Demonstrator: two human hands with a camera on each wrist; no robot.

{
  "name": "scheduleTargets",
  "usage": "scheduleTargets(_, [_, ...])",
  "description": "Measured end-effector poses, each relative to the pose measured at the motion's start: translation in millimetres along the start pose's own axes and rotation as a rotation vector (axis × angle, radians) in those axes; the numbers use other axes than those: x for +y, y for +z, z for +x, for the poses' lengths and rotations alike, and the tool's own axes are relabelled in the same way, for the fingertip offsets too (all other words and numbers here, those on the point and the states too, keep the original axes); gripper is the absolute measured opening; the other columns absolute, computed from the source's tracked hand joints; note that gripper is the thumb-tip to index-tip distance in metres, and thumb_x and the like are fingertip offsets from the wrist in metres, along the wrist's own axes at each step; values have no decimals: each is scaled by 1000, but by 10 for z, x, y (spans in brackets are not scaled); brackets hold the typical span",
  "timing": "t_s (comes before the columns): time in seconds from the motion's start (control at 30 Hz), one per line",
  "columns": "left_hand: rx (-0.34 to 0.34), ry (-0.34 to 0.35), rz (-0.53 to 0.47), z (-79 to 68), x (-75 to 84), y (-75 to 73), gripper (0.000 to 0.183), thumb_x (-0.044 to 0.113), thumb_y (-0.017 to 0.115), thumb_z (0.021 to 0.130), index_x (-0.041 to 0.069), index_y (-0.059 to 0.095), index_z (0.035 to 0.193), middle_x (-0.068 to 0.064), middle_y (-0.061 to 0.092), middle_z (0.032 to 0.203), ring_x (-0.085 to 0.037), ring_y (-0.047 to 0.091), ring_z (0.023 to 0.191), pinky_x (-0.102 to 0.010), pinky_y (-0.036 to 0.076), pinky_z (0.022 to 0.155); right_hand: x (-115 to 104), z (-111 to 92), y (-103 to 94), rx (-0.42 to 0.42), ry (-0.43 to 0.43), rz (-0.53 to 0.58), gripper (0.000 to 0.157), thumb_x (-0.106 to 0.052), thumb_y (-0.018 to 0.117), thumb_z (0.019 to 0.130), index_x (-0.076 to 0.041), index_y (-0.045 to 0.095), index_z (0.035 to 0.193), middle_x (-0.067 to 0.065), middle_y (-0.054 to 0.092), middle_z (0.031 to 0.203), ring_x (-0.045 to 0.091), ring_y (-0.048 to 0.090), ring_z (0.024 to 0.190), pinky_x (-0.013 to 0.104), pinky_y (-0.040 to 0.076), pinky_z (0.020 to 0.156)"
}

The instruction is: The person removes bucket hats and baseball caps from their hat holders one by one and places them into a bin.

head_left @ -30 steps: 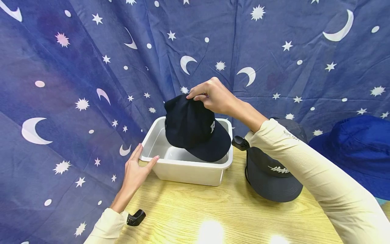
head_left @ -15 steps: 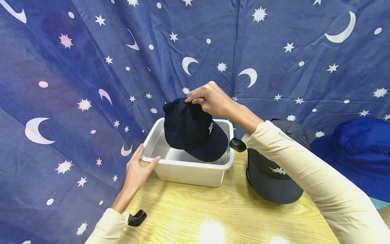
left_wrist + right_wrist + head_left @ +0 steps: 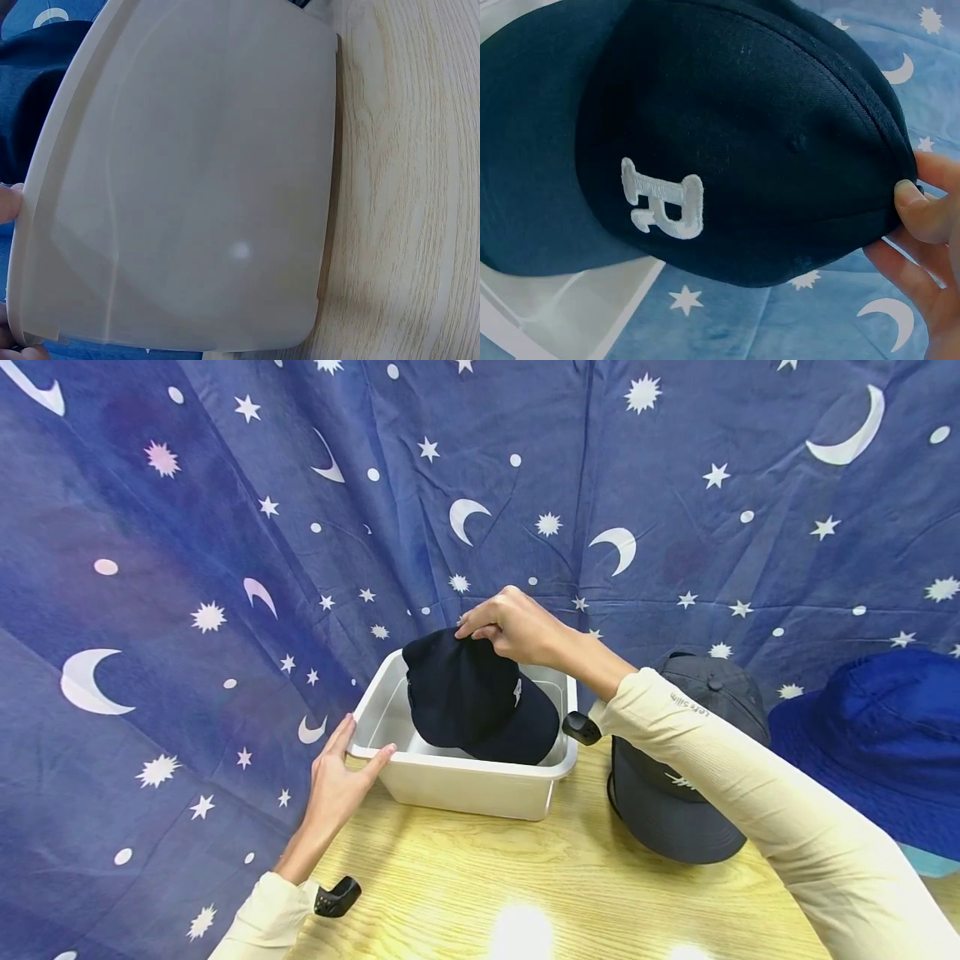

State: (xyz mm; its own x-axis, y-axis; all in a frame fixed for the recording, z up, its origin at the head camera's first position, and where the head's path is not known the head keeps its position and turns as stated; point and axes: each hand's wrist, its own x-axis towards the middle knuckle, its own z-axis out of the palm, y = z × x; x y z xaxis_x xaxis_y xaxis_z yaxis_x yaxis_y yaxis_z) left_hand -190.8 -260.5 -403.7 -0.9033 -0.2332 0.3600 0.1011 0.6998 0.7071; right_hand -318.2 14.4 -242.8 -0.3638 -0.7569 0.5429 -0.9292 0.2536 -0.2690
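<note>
My right hand [image 3: 517,625] pinches the crown of a black baseball cap [image 3: 465,693] between thumb and fingers. In the right wrist view the cap [image 3: 757,142] bears a white embroidered R, and the fingertips [image 3: 911,195] hold its top. The cap sits tilted inside a white plastic bin [image 3: 465,785], brim toward the right; whether it touches the bin's floor is hidden. At the bin's near left corner rests my left hand [image 3: 337,781], thumb and fingers fairly straight and spread along the rim. The left wrist view is mostly the bin's outer wall [image 3: 210,180].
Right of the bin, a dark grey cap [image 3: 675,810] with white lettering lies on the wooden table [image 3: 450,877], partly behind my right sleeve. Farther right is a blue bucket hat [image 3: 885,735] with something light teal under it. A star-patterned curtain [image 3: 525,468] hangs close behind.
My right hand has lowered the black cap deeper into the bin. The left hand stays at the bin's corner, and the bin has barely shifted in view.
</note>
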Motion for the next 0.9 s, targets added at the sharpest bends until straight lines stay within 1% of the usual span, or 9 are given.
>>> scheduleTargets(0.1, [-7,-7,0,-2,3,-7,84,41,75,78,-3,41,140,-8,37,148,-26,32,137,-42,27,111,17,-17,55,-27,-4,-2,39,21,46,77,1,76,93,12,72,95,23,66,99,25,49,65])
scheduleTargets(0.17, [-10,-11,1,-2,6,-9,84,41,75,79,-3,41,140,-8,37,149,-26,32,137,-42,27,111,31,-27,85,-42,-14,-4,40,21,45,76,1,76,92,12,72,93,23,66,98,27,53,71])
scheduleTargets(0.27, [-5,-4,-2,-3,11,-8,83,40,76,78,-4,41,140,-8,37,148,-26,32,136,-42,27,110,54,-32,115,-62,-16,-2,41,21,44,75,2,75,92,12,72,93,22,67,97,29,54,76])
scheduleTargets(0.43, [9,10,-6,-8,17,-5,82,38,77,78,-5,42,139,-9,39,147,-27,34,136,-42,28,110,89,-24,140,-78,-9,-18,42,21,42,74,1,75,92,12,72,94,21,67,96,29,54,78])
scheduleTargets(0.7, [3,3,-6,-10,22,-11,83,38,77,78,-5,42,139,-9,38,148,-26,33,136,-42,28,110,129,-24,223,-127,-1,-68,44,21,43,74,-1,76,92,8,72,94,15,66,91,28,53,76])
scheduleTargets(0.9, [-4,-3,-5,-7,17,-13,83,39,76,78,-4,41,140,-9,38,148,-26,32,136,-42,27,110,134,-22,302,-166,-14,-103,44,20,44,74,-3,77,91,4,72,90,11,62,74,27,52,72])
